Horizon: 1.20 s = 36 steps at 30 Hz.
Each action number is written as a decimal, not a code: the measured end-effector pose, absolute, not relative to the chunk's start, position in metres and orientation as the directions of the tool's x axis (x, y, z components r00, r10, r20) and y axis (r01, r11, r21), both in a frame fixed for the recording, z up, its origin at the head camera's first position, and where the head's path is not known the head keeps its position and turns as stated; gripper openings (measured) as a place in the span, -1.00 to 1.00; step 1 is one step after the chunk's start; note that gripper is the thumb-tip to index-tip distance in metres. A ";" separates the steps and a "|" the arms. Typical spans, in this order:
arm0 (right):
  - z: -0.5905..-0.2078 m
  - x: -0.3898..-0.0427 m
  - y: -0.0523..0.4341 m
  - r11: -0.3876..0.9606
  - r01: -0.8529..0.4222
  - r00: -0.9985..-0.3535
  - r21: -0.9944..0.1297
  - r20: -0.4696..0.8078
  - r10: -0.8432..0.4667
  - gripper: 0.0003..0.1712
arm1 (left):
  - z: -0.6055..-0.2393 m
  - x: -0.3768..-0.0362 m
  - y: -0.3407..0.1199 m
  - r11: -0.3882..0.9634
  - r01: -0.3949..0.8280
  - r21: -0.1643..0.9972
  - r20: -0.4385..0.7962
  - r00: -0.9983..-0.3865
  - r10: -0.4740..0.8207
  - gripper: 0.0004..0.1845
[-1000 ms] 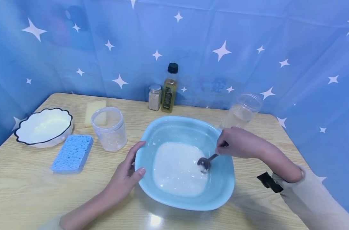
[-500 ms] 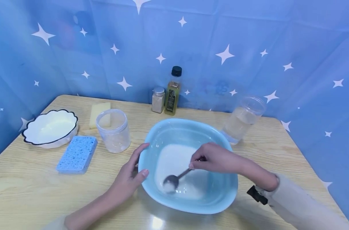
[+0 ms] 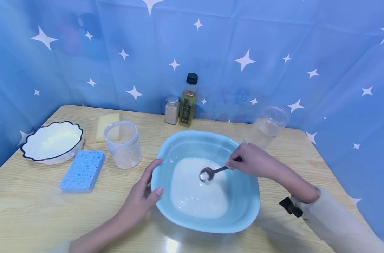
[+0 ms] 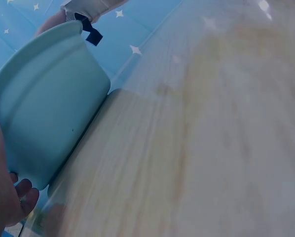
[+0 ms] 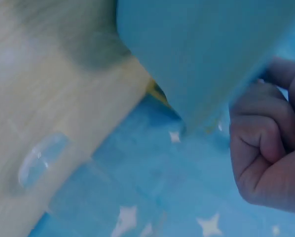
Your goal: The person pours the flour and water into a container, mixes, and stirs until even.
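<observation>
A light blue plastic basin (image 3: pixel 242 219) holds a milky white liquid (image 3: pixel 192 198). My left hand (image 3: pixel 138 198) grips the basin's left side, thumb at the rim; the left wrist view has its fingertips (image 4: pixel 25 190) curled against the outer wall. Over the basin's right part, my right hand (image 3: pixel 253 160) pinches the handle of a dark spoon (image 3: pixel 220 169). The spoon's bowl is at the liquid's surface near the middle, with some white liquid in it. In the right wrist view the fingers are folded in, and the basin's wall hides the spoon.
Behind the basin stand a spice jar (image 3: pixel 171 110), an oil bottle (image 3: pixel 187 105) and, at right, a clear jar of liquid (image 3: pixel 264 130). To the left are an empty clear jar (image 3: pixel 125 151), blue sponge (image 3: pixel 82 170), yellowish sponge (image 3: pixel 104 123) and white scalloped bowl (image 3: pixel 52 140).
The spoon swept from the basin's right side to the lower left, then back up to the middle, my right hand moving with it. My left hand kept its place on the basin.
</observation>
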State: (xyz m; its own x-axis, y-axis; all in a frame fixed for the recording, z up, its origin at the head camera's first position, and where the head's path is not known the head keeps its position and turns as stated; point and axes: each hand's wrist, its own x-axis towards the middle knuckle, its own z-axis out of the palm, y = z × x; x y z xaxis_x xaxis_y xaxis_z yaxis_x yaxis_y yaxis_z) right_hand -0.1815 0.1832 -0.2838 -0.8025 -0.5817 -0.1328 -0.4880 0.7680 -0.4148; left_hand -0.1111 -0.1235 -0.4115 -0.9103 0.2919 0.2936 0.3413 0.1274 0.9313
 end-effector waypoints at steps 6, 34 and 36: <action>-0.271 -0.173 0.200 0.761 -0.448 -0.751 -0.470 -0.264 -0.605 -0.80 | -0.410 -0.108 -0.123 0.124 0.332 0.935 0.286 -0.914 0.287 -0.30; -0.278 -0.155 0.193 0.777 -0.447 -0.800 -0.444 -0.191 -0.569 -0.72 | -0.409 -0.107 -0.119 0.106 0.323 0.940 0.281 -0.913 0.295 -0.29; -0.278 -0.152 0.190 0.756 -0.459 -0.782 -0.466 -0.193 -0.593 -0.72 | -0.409 -0.106 -0.120 0.102 0.321 0.942 0.280 -0.915 0.292 -0.29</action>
